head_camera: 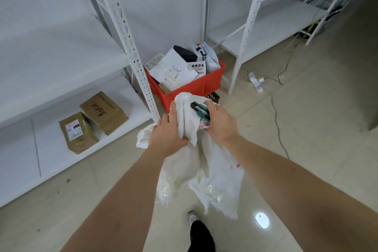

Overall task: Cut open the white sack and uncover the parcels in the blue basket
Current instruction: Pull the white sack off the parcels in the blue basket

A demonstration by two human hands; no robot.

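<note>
White sack (206,172), limp, crumpled, red-marked, bunched in left grip (170,129); right grip (219,122) round green-black cutter (200,110).

Parcel labels (173,73) too small to read; dark basket (213,96) mostly hidden behind sack (204,170)

Pale tiled floor (306,149), red crate (196,86) and cable (276,112) on it, two cardboard boxes (103,111) on low white shelf (51,149)
</note>
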